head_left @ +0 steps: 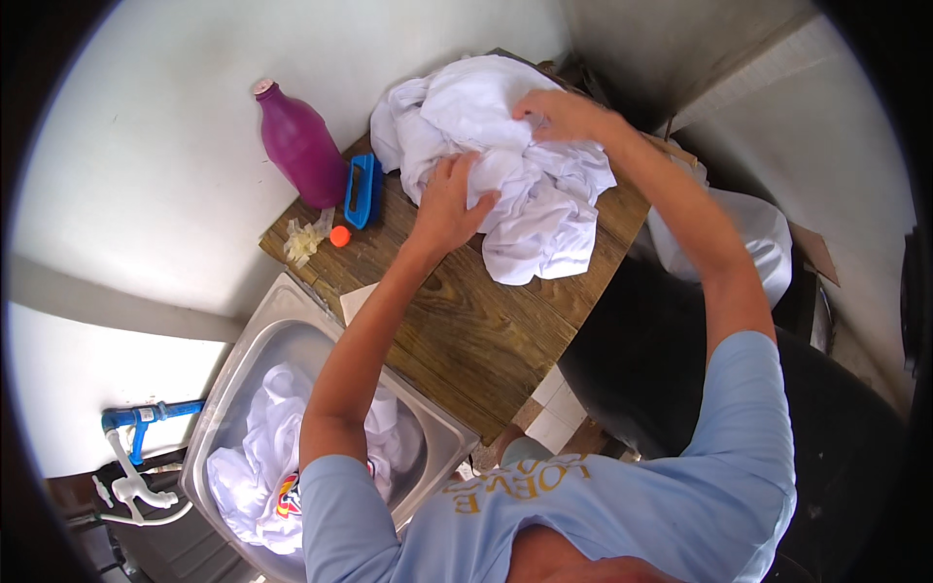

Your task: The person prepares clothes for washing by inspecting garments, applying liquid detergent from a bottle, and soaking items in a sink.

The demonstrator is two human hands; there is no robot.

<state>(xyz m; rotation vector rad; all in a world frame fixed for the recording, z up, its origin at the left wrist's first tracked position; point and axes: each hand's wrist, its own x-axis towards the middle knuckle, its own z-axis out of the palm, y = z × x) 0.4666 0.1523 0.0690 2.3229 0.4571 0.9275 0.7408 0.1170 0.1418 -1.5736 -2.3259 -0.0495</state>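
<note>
A heap of crumpled white cloth (539, 228) lies on a brown wooden table (466, 340). My left hand (452, 206) rests against the heap's near left side, its thumb spread away from the fingers. On the far right part of the pile is my right hand (566, 115), slightly blurred, with bent fingers set apart over the fabric. Neither hand shows a fold clearly gripped. The fingertips of both hands are partly hidden by the cloth.
Left of the heap are a blue brush (362, 191), a purple bottle (303, 146), an orange cap (339, 236) and a pale yellowish bundle (302, 243). A metal sink (216, 428) holds white laundry (258, 457), beside a white tap (136, 488). Walls border the far side.
</note>
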